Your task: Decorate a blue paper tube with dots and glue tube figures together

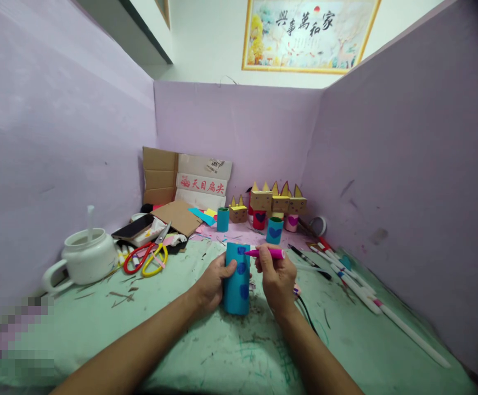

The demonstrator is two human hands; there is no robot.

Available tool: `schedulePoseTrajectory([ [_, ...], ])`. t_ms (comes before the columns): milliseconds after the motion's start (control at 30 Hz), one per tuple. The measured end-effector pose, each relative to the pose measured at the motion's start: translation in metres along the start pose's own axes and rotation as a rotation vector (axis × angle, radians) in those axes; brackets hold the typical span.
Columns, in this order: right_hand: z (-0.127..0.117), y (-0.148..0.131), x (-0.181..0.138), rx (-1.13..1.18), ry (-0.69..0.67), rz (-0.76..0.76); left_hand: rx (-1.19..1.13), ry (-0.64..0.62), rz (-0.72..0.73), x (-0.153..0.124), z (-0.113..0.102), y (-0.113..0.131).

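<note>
My left hand [213, 281] grips a blue paper tube [235, 302] by its left side, holding it upright above the green cloth. Dark blue spots run down the front of the tube, with a small outlined shape near its top. In my right hand [277, 277] is a magenta marker [268, 253], its tip pointing left and at or very near the top shape. Behind the tube stand a short blue tube [223, 220] and another blue tube with a dark heart [274, 232].
Scissors with red and yellow handles [152, 258] lie at left near a white mug [88, 258] and a phone [135, 227]. Several markers [358, 285] lie along the right wall. Cardboard cat-eared heads [280, 202] stand at the back. Purple panels [239, 120] enclose three sides.
</note>
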State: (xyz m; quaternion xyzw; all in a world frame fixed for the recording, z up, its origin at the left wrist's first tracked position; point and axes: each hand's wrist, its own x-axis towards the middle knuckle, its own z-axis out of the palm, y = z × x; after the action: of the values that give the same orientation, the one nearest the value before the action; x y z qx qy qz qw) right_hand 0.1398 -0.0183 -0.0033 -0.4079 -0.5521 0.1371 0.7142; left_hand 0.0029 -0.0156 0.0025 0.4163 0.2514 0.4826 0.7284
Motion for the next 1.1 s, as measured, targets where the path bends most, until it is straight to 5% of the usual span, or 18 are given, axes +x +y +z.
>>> schedulePoseTrajectory([
  [1100, 0.0016, -0.0031, -0.0005, 0.032, -0.013, -0.028, -0.001, -0.031, 0.008, 0.0007, -0.0007, -0.0013],
])
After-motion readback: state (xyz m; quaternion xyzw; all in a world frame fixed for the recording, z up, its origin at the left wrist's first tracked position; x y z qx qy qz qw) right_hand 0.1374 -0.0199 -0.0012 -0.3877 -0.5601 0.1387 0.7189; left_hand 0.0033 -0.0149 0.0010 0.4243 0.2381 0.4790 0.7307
